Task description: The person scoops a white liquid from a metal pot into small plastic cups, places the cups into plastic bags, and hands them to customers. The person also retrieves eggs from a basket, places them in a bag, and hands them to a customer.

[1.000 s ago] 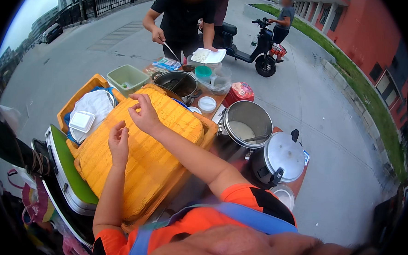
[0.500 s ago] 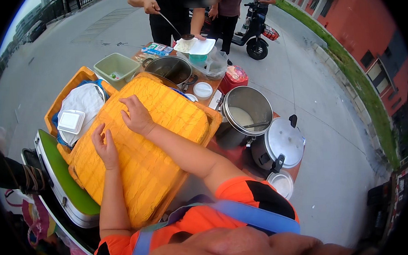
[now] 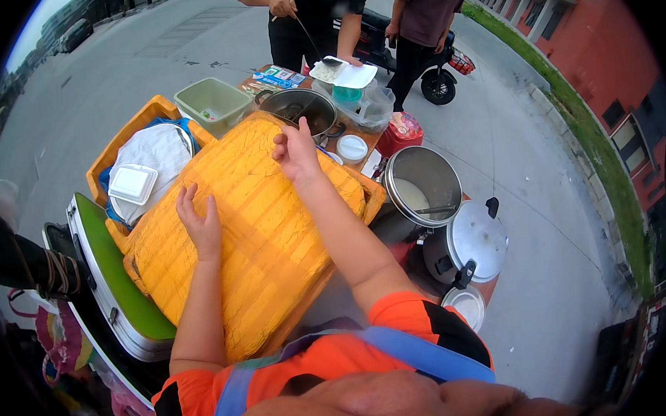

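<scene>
Directly under both hands lies the yellow ridged cover (image 3: 252, 242), draped over an orange crate (image 3: 155, 112), its long axis running from the person's near left up toward the far right. The left hand (image 3: 200, 224) rests flat on the cover's middle, fingers spread and closed on nothing. The right hand (image 3: 296, 151) sits farther out by the far edge, fingers loosely curled, nearest the dark pot (image 3: 298, 108) beyond.
</scene>
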Demonstrator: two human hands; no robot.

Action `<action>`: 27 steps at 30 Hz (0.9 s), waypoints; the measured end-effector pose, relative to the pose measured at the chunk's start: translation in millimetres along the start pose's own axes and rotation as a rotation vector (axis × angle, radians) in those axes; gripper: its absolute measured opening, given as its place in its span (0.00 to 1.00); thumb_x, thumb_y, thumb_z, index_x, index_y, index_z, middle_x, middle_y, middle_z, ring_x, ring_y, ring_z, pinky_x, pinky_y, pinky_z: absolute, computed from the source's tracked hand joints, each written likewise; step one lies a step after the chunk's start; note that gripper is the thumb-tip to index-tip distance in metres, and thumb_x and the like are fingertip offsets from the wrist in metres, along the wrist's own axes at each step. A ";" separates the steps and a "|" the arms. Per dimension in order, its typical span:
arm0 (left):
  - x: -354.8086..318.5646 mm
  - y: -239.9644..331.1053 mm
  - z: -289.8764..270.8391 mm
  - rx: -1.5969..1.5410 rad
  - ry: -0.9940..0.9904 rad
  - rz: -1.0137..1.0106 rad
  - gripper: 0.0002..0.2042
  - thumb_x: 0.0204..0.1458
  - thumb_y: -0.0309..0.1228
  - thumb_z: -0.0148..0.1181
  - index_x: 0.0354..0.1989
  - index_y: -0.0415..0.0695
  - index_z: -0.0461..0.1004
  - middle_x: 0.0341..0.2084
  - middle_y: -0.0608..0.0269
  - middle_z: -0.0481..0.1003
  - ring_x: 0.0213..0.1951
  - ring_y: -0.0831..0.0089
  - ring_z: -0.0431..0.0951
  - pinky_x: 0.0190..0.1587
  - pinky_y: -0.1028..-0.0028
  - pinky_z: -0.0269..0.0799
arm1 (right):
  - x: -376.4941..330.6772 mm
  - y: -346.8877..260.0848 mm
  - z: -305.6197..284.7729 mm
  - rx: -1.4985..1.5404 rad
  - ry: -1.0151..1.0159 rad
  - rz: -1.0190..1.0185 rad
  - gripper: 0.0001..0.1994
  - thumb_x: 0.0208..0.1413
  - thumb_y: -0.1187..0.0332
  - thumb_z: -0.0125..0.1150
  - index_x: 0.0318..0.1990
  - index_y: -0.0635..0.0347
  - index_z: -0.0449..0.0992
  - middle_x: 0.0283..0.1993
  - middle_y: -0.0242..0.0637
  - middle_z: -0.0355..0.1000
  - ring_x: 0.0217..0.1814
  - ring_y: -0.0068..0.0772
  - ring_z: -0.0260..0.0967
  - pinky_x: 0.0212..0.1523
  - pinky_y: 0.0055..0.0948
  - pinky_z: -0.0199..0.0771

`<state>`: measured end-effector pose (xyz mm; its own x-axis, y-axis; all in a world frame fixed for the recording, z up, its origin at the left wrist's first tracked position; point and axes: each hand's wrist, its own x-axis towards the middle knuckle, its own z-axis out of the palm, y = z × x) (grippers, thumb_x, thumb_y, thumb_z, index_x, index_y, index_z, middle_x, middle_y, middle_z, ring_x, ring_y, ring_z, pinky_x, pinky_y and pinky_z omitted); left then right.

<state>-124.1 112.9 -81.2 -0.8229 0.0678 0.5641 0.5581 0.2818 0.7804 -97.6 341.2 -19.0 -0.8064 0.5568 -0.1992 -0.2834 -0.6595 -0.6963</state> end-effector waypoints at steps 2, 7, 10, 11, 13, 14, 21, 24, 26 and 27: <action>-1.4 -2.3 -3.7 0.001 0.010 -0.005 0.18 0.53 0.28 0.58 0.53 0.40 0.67 0.59 0.47 0.57 0.63 0.55 0.55 0.64 0.61 0.51 | 28.8 -25.2 -4.3 0.107 0.039 0.029 0.41 0.57 0.73 0.49 0.71 0.33 0.31 0.22 0.29 0.63 0.17 0.18 0.54 0.20 0.23 0.56; -0.5 -8.2 -0.7 -0.002 -0.021 -0.010 0.19 0.53 0.29 0.58 0.53 0.40 0.66 0.60 0.47 0.56 0.63 0.54 0.54 0.64 0.61 0.50 | 107.5 -73.6 -30.6 -0.488 0.192 0.007 0.43 0.55 0.73 0.50 0.71 0.32 0.30 0.21 0.28 0.59 0.16 0.18 0.49 0.17 0.21 0.52; 0.9 -0.8 -0.9 -0.017 -0.022 -0.007 0.18 0.54 0.28 0.56 0.54 0.40 0.66 0.58 0.50 0.59 0.63 0.57 0.55 0.64 0.63 0.50 | 137.9 -69.6 -54.1 -0.727 0.293 -0.132 0.43 0.52 0.72 0.51 0.71 0.37 0.34 0.30 0.36 0.70 0.21 0.29 0.64 0.21 0.30 0.64; -2.1 -0.3 3.0 -0.027 -0.035 -0.014 0.18 0.54 0.28 0.56 0.54 0.40 0.66 0.58 0.51 0.59 0.63 0.57 0.55 0.65 0.63 0.50 | 150.0 -62.0 -75.9 -0.921 0.345 -0.247 0.43 0.50 0.72 0.51 0.72 0.38 0.35 0.35 0.41 0.71 0.28 0.35 0.67 0.27 0.33 0.67; -2.5 -4.2 3.1 -0.014 -0.039 -0.027 0.19 0.54 0.27 0.56 0.54 0.40 0.66 0.58 0.51 0.59 0.64 0.57 0.55 0.65 0.63 0.50 | 148.9 -37.0 -86.6 -1.301 0.409 -0.463 0.43 0.48 0.70 0.52 0.72 0.41 0.37 0.47 0.51 0.73 0.41 0.47 0.73 0.40 0.39 0.73; -1.6 -6.4 -3.2 0.005 -0.021 -0.040 0.19 0.54 0.27 0.56 0.54 0.40 0.66 0.58 0.52 0.59 0.64 0.58 0.55 0.65 0.63 0.50 | 142.6 -35.3 -66.1 -1.420 0.358 -0.375 0.44 0.45 0.68 0.53 0.71 0.44 0.40 0.57 0.58 0.66 0.57 0.53 0.67 0.56 0.37 0.65; -3.0 3.7 -2.4 -0.052 -0.055 -0.063 0.18 0.54 0.26 0.55 0.54 0.39 0.65 0.56 0.54 0.62 0.63 0.60 0.56 0.65 0.64 0.49 | 126.8 -40.9 -56.5 -1.416 0.372 -0.192 0.44 0.46 0.67 0.54 0.71 0.44 0.38 0.55 0.56 0.69 0.56 0.53 0.67 0.57 0.39 0.65; -0.9 -1.0 -1.9 -0.061 -0.070 -0.062 0.19 0.53 0.25 0.56 0.54 0.39 0.65 0.57 0.50 0.60 0.63 0.57 0.55 0.65 0.63 0.50 | 126.2 -43.3 -53.9 -1.473 0.391 -0.167 0.45 0.46 0.67 0.54 0.72 0.43 0.37 0.55 0.55 0.68 0.57 0.52 0.67 0.57 0.40 0.65; -2.6 -4.3 -3.3 -0.066 -0.080 -0.066 0.19 0.52 0.25 0.57 0.53 0.39 0.66 0.58 0.48 0.59 0.63 0.56 0.55 0.64 0.62 0.50 | 124.8 -42.9 -51.2 -1.493 0.397 -0.119 0.44 0.46 0.67 0.54 0.72 0.44 0.37 0.56 0.55 0.68 0.58 0.53 0.67 0.58 0.41 0.65; -0.8 -3.8 -3.9 -0.070 -0.079 -0.063 0.19 0.52 0.25 0.57 0.53 0.39 0.66 0.58 0.48 0.59 0.63 0.56 0.55 0.64 0.62 0.50 | 125.6 -44.5 -48.6 -1.499 0.398 -0.105 0.44 0.47 0.67 0.54 0.71 0.44 0.37 0.56 0.55 0.68 0.58 0.53 0.66 0.58 0.41 0.65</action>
<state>-125.1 108.0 -83.6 -0.8608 0.1282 0.4926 0.5090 0.2208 0.8320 -161.0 465.0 -46.5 -0.5630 0.8201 -0.1020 0.6279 0.3441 -0.6981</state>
